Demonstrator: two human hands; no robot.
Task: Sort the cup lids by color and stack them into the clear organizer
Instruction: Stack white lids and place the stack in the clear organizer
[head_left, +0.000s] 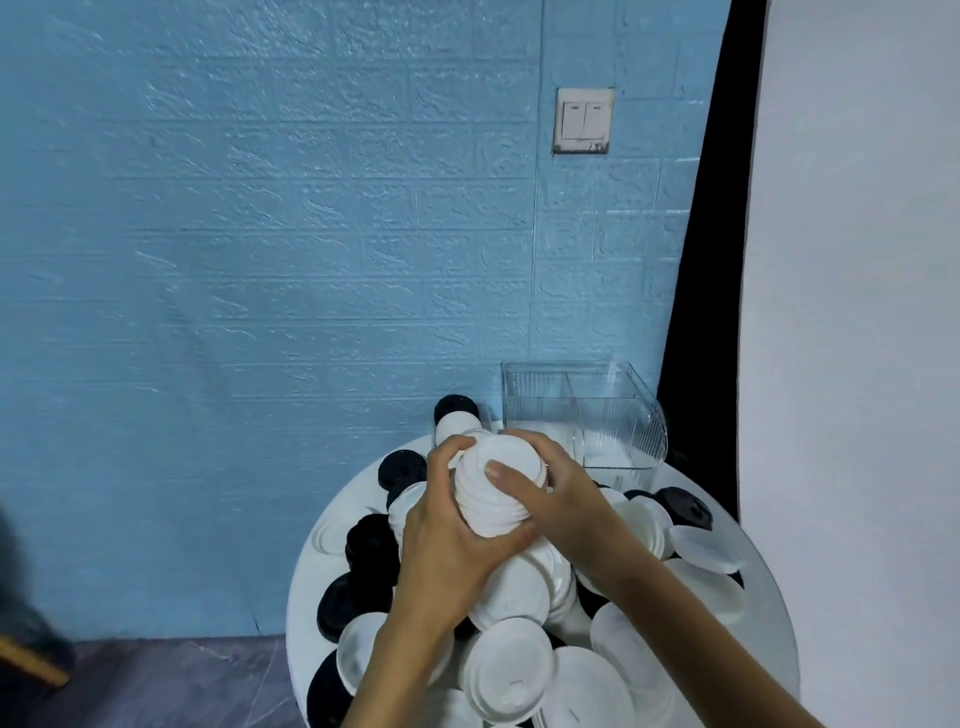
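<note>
Both hands hold a stack of white lids above the round white table. The left hand wraps the stack from its near-left side, fingers curled over the upper rim and thumb pressed under the lower end. The right hand clasps the stack from the other side, with its thumb lying across the flat face of the top lid and its fingers curled round the far edge. The stack is tilted, its top face turned toward the camera.

The clear organizer stands at the far edge of the table, just beyond the held stack and slightly to its right, against the blue brick-patterned wall. An inner divider splits it into compartments; whether any lids lie inside cannot be made out through the ribbed plastic.

Loose white lids are heaped on the table below and to the near side of the held stack, several overlapping. Black lids lie mostly to the left of the held stack, and another black lid lies to its right near the table's rim. Just behind the held stack, left of the organizer, a black lid tops a short white pile.

A light switch is mounted on the wall high above the organizer.
</note>
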